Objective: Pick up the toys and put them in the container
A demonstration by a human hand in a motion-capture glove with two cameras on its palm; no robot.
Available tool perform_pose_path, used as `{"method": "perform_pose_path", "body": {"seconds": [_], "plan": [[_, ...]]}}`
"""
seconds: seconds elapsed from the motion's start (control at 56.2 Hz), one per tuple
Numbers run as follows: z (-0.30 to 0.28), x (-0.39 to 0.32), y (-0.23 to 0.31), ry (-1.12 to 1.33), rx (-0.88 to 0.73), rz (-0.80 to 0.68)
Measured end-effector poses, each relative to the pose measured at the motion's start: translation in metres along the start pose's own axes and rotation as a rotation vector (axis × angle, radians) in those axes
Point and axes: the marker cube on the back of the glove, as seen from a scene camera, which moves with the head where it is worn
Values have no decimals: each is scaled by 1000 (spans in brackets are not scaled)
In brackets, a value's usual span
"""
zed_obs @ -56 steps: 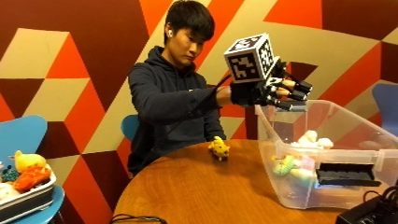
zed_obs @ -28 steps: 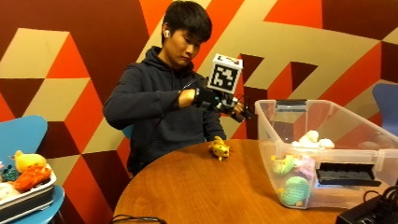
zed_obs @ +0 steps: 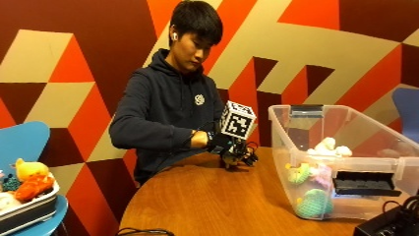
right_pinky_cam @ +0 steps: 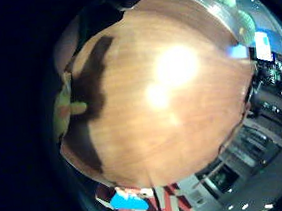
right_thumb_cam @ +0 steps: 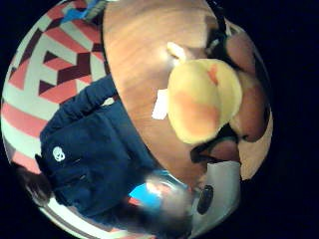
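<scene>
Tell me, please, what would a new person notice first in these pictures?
First, the gloved right hand lowered onto the yellow toy on the wooden table, right in front of the person; the thumb-side palm view shows the toy close against the palm. Next, the clear container on the table at the hand's far side, with several soft toys inside. A tray of more toys sits on a blue chair off the table.

Gloved right hand [zed_obs: 229,147] low over the round table [zed_obs: 216,206] — clear container [zed_obs: 340,162] beside it, toys inside.
</scene>
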Motion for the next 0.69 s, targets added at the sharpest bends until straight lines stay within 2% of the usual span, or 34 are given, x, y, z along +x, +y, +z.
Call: {"method": "perform_pose_path", "body": {"seconds": [0.142, 0.284, 0.498, 0.604, 0.693], "plan": [[-21, -3, 3, -89, 132, -31], [-92, 19, 19, -180, 379, -56], [-205, 48, 6, -177, 756, 166], [-237, 74, -8, -197, 827, 278], [-247, 98, -26, -202, 809, 400]]}}
